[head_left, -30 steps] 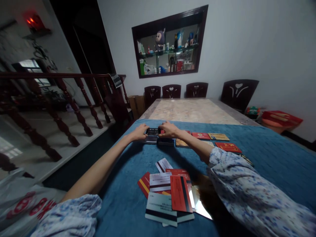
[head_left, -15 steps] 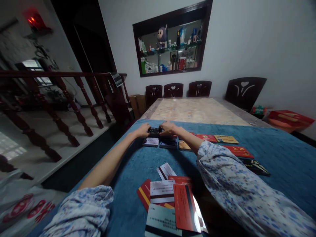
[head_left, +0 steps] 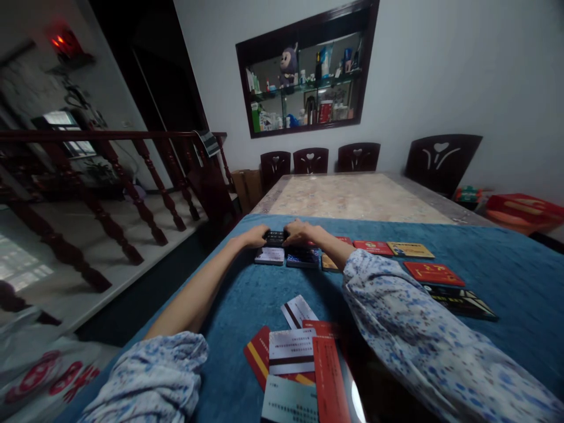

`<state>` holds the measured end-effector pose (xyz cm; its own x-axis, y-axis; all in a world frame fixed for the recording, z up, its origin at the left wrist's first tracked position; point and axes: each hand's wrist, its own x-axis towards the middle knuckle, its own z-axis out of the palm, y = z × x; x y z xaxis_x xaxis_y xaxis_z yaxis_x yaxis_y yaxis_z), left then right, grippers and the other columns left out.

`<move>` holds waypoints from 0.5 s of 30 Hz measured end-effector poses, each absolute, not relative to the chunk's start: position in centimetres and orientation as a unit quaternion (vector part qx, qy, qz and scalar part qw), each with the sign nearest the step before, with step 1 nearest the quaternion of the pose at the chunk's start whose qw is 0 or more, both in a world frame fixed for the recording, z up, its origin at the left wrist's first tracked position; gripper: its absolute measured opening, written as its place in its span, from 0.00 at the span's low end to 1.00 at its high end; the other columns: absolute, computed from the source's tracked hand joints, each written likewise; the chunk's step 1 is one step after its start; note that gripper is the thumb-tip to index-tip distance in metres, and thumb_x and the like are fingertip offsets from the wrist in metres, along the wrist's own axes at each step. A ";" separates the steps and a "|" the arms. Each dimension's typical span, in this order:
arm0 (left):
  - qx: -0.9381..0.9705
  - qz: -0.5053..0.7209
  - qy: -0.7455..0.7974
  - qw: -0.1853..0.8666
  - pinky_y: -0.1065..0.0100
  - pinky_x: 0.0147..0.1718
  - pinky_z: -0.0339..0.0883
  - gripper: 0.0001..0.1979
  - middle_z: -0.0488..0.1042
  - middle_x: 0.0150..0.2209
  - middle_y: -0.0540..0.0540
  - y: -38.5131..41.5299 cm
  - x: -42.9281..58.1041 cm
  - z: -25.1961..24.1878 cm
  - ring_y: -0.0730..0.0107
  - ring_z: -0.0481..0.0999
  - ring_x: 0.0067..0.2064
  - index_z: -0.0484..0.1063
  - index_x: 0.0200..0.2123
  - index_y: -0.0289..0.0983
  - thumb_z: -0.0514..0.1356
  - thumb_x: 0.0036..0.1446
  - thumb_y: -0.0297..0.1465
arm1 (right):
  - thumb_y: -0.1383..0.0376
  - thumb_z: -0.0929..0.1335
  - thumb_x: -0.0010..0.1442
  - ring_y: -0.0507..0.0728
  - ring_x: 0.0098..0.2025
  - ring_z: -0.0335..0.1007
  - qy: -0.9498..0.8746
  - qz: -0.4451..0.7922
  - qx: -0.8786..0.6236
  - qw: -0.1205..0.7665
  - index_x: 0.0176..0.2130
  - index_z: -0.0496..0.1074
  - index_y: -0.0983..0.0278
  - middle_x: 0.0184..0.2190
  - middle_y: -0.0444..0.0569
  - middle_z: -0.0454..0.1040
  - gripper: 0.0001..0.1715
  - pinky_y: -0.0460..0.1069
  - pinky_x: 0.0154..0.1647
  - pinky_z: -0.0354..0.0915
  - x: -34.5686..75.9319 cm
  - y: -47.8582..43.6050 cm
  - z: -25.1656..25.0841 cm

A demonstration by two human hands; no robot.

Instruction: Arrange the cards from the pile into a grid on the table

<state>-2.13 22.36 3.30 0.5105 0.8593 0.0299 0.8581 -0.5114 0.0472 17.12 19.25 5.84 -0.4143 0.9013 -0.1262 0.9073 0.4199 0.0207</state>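
Both arms reach forward over the blue cloth (head_left: pixel 229 329) to a black card stack (head_left: pixel 275 237) with light print. My left hand (head_left: pixel 256 236) closes on its left side, thumb and fingers at the edge. My right hand (head_left: pixel 299 233) grips the opposite side and hides the cards behind it. Just nearer lie a white card stack (head_left: pixel 269 255) and a dark blue card stack (head_left: pixel 302 257). A tan card stack (head_left: pixel 329 262) is partly covered by my right forearm. Close to me, a loose pile holds a white striped card (head_left: pixel 291 351), a red card (head_left: pixel 330 382) and a pale green card (head_left: pixel 289 399).
Right of my arm lie a red card stack (head_left: pixel 372 248), a yellow card stack (head_left: pixel 409 249), another red stack (head_left: pixel 434 274) and a black-gold stack (head_left: pixel 460 301). Chairs (head_left: pixel 359 157) stand beyond the table. A wooden railing (head_left: pixel 141 150) and a plastic bag (head_left: pixel 48 364) are at left.
The view has shifted slightly, so the near cards sit a little lower and the right-hand stacks further right. Both hands stay at the black card stack.
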 end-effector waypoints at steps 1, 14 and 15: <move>0.869 0.023 0.494 0.013 0.70 0.40 0.70 0.19 0.80 0.41 0.46 22.4 -2.1 3.3 0.63 0.78 0.40 0.77 0.44 0.38 0.59 0.47 0.23 | 0.51 0.70 0.56 0.70 0.59 0.64 0.840 -0.027 0.539 0.060 0.53 0.76 0.64 0.54 0.59 0.75 0.30 0.57 0.50 0.67 17.0 19.3 5.8; 0.874 0.006 0.485 0.016 0.71 0.45 0.69 0.21 0.80 0.44 0.47 22.8 -2.0 3.2 0.62 0.77 0.47 0.77 0.45 0.38 0.59 0.46 0.22 | 0.51 0.73 0.54 0.70 0.59 0.64 0.825 -0.045 0.561 0.056 0.54 0.75 0.64 0.53 0.60 0.76 0.32 0.57 0.51 0.67 16.5 19.6 5.5; 0.875 0.007 0.484 0.016 0.71 0.46 0.69 0.21 0.80 0.44 0.47 22.8 -2.0 3.2 0.62 0.77 0.47 0.77 0.45 0.39 0.59 0.46 0.22 | 0.51 0.73 0.54 0.70 0.60 0.63 0.824 -0.046 0.562 0.057 0.54 0.75 0.64 0.52 0.60 0.76 0.32 0.57 0.52 0.67 16.5 19.7 5.5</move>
<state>-2.04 22.84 3.21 0.5306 0.8476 -0.0030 0.8472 -0.5301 0.0352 16.54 19.66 5.52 -0.3626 0.9204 -0.1460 0.9310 0.3650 -0.0109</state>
